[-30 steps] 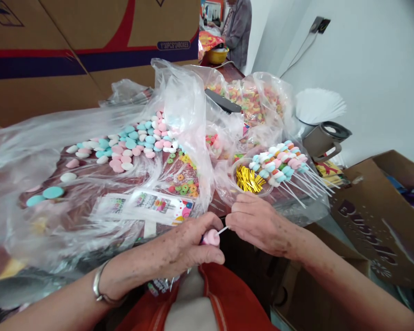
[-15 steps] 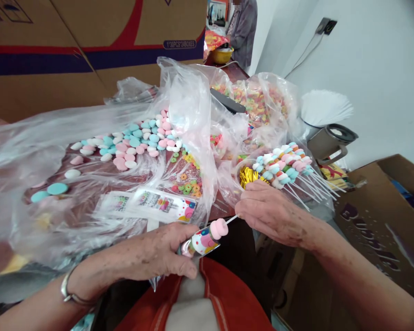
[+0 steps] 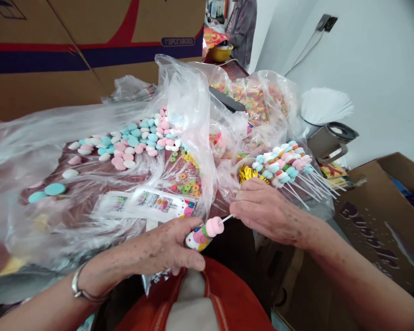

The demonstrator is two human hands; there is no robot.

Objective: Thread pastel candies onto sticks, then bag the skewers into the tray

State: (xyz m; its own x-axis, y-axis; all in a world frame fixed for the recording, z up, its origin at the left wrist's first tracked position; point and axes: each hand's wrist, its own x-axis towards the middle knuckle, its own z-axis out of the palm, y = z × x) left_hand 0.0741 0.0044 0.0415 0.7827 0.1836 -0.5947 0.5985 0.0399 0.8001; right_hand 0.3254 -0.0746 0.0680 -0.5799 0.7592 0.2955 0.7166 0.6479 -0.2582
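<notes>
My left hand [image 3: 172, 246] is closed around a printed plastic candy bag [image 3: 196, 240], its clear end hanging below the fingers. A candy skewer [image 3: 214, 227] with pink pieces sticks out of the bag's mouth; its lower part is hidden by the print and my fingers. My right hand [image 3: 262, 209] pinches the end of the skewer's white stick. Just beyond my right hand lie gold twist ties [image 3: 248, 174] and a pile of finished candy skewers [image 3: 283, 163]. Flat printed bags [image 3: 158, 202] rest on the table near my left hand.
Pink, blue and white candies [image 3: 134, 140] lie on clear plastic, beside small gummy rings [image 3: 188, 186]. Behind are a bag of gummies [image 3: 258, 99], a big carton [image 3: 89, 50], a mug [image 3: 331, 142] and white sticks [image 3: 326, 105]. An open box [image 3: 372, 216] stands right; a person [image 3: 243, 32] is far back.
The skewer sits a little further left, with less of the bag showing beyond my left fingers. My left hand has shifted slightly right, my right hand slightly left.
</notes>
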